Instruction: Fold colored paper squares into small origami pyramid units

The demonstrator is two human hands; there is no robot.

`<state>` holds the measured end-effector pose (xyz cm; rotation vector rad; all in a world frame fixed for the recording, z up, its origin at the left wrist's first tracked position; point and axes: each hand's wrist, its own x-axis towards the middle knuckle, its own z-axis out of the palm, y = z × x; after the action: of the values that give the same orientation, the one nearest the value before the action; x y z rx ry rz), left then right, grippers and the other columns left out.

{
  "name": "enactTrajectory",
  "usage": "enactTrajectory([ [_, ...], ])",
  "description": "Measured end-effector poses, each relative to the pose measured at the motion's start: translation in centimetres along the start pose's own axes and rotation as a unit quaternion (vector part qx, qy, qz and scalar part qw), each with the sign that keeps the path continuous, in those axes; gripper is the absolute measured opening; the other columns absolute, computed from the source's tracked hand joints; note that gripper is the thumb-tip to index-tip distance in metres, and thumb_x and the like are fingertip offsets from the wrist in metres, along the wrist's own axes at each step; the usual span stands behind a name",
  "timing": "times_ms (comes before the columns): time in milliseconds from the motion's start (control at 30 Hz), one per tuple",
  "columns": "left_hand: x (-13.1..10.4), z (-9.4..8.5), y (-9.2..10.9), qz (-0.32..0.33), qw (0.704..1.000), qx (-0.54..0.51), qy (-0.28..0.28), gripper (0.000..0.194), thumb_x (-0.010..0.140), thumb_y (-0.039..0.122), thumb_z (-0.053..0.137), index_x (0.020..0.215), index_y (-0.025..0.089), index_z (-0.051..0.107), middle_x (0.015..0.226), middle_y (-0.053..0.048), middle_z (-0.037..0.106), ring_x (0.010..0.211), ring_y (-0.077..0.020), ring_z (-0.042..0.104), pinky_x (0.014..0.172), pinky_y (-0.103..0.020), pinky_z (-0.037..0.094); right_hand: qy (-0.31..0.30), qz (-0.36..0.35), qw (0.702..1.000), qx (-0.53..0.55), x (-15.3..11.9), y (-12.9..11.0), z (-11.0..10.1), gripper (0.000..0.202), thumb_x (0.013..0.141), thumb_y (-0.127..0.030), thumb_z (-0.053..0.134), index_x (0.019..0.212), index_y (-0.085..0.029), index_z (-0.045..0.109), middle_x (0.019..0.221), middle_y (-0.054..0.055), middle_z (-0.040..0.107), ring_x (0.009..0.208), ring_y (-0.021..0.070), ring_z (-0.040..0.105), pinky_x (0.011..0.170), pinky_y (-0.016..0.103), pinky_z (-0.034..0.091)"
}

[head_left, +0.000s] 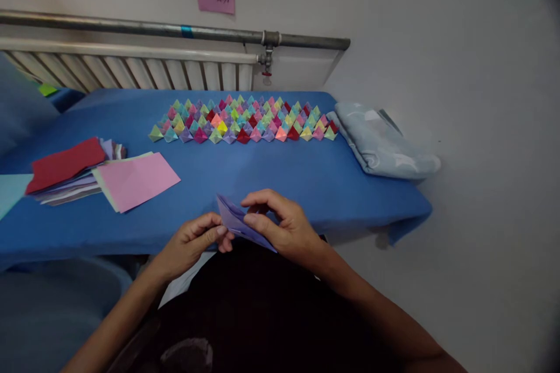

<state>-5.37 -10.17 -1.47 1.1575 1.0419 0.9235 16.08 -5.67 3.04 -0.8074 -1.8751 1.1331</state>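
A folded sheet of purple paper is held in front of my body, just off the near edge of the table. My left hand pinches its left side between thumb and fingers. At the other side, my right hand has its thumb and fingers closed on the paper's upper edge. Layers of the paper stand slightly apart near the right fingertips. Behind it on the table, many small folded paper pieces in mixed colours stand in tight rows.
The blue-covered table carries a pink sheet and a stack of coloured paper topped by a red sheet at left. A folded pale blue cloth lies at right. A radiator and a metal pipe run along the wall.
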Motion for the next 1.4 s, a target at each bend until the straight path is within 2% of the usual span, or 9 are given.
enactTrajectory([
  [167, -0.1, 0.0, -0.1, 0.005, 1.0, -0.019, -0.019, 0.029, 0.087, 0.049, 0.07, 0.084, 0.02, 0.069, 0.075, 0.001, 0.071, 0.071, -0.0122, 0.065, 0.073, -0.026, 0.053, -0.026, 0.041, 0.998, 0.036, -0.2, -0.3, 0.4, 0.015, 0.087, -0.028, 0.066, 0.101, -0.022, 0.069, 0.093, 0.0, 0.068, 0.081, 0.0122, 0.061, 0.073, 0.025, 0.048],
  [367, -0.1, 0.1, -0.2, 0.014, 0.999, -0.027, -0.041, 0.026, 0.089, 0.045, 0.068, 0.084, 0.019, 0.07, 0.075, 0.0, 0.069, 0.071, -0.0125, 0.065, 0.073, -0.027, 0.053, -0.034, 0.118, 0.979, 0.164, -0.1, -0.1, 0.5, 0.016, 0.083, -0.03, 0.068, 0.097, -0.023, 0.066, 0.091, -0.001, 0.069, 0.082, 0.0122, 0.064, 0.079, 0.028, 0.05],
  [467, -0.1, 0.2, -0.1, 0.013, 0.999, -0.025, -0.043, 0.026, 0.089, 0.045, 0.069, 0.084, 0.019, 0.07, 0.074, 0.0, 0.069, 0.07, -0.0124, 0.065, 0.072, -0.027, 0.053, -0.034, 0.147, 0.969, 0.194, -0.1, 0.2, 0.6, 0.017, 0.081, -0.031, 0.069, 0.095, -0.023, 0.065, 0.092, -0.001, 0.069, 0.085, 0.0132, 0.065, 0.081, 0.029, 0.051],
  [733, 0.0, 0.2, -0.3, 0.012, 0.998, -0.011, -0.052, 0.028, 0.09, 0.046, 0.067, 0.081, 0.019, 0.069, 0.073, 0.0, 0.069, 0.07, -0.013, 0.065, 0.072, -0.027, 0.053, -0.033, 0.144, 0.973, 0.175, -0.5, 0.5, 0.6, 0.023, 0.077, -0.03, 0.074, 0.097, -0.023, 0.066, 0.087, -0.002, 0.067, 0.078, 0.0116, 0.062, 0.078, 0.028, 0.05],
  [900, -0.1, 0.1, -0.4, 0.006, 0.999, -0.002, -0.048, 0.029, 0.089, 0.046, 0.067, 0.081, 0.019, 0.069, 0.073, -0.001, 0.07, 0.07, -0.014, 0.065, 0.073, -0.029, 0.053, -0.031, 0.128, 0.977, 0.171, -0.6, 0.8, 0.9, 0.02, 0.081, -0.03, 0.071, 0.099, -0.023, 0.066, 0.09, -0.001, 0.069, 0.081, 0.0126, 0.064, 0.078, 0.028, 0.05],
  [1067, -0.1, 0.2, -0.5, -0.002, 0.999, 0.0, -0.045, 0.029, 0.089, 0.047, 0.067, 0.082, 0.019, 0.069, 0.071, -0.001, 0.07, 0.068, -0.0141, 0.065, 0.071, -0.029, 0.052, -0.002, 0.075, 0.993, 0.094, -0.8, 1.1, 0.8, 0.022, 0.087, -0.029, 0.064, 0.108, -0.022, 0.067, 0.094, 0.001, 0.07, 0.083, 0.0133, 0.064, 0.077, 0.028, 0.051],
  [1200, 0.0, 0.2, -0.4, -0.002, 0.999, -0.002, -0.048, 0.029, 0.089, 0.047, 0.067, 0.082, 0.018, 0.069, 0.071, -0.001, 0.07, 0.067, -0.0139, 0.065, 0.07, -0.028, 0.052, 0.005, 0.054, 0.998, 0.036, -1.1, 1.3, 0.5, 0.033, 0.085, -0.024, 0.061, 0.118, -0.023, 0.064, 0.103, 0.003, 0.068, 0.087, 0.0139, 0.062, 0.081, 0.03, 0.051],
  [1300, 0.1, 0.1, -0.3, -0.013, 0.998, 0.01, -0.065, 0.029, 0.089, 0.046, 0.066, 0.082, 0.018, 0.068, 0.071, -0.001, 0.07, 0.067, -0.0133, 0.065, 0.068, -0.027, 0.051, -0.028, 0.101, 0.992, 0.075, -1.0, 1.6, 0.1, 0.045, 0.078, -0.018, 0.064, 0.123, -0.023, 0.063, 0.106, 0.004, 0.067, 0.087, 0.0131, 0.062, 0.079, 0.028, 0.051],
  [1400, 0.3, -0.1, -0.1, -0.049, 0.993, 0.035, -0.102, 0.028, 0.089, 0.045, 0.065, 0.082, 0.018, 0.068, 0.07, -0.001, 0.07, 0.064, -0.0127, 0.064, 0.066, -0.026, 0.051, -0.099, 0.164, 0.968, 0.164, -0.4, 2.0, -0.4, 0.047, 0.069, -0.011, 0.066, 0.115, -0.023, 0.065, 0.097, 0.0, 0.067, 0.086, 0.012, 0.062, 0.08, 0.027, 0.051],
])
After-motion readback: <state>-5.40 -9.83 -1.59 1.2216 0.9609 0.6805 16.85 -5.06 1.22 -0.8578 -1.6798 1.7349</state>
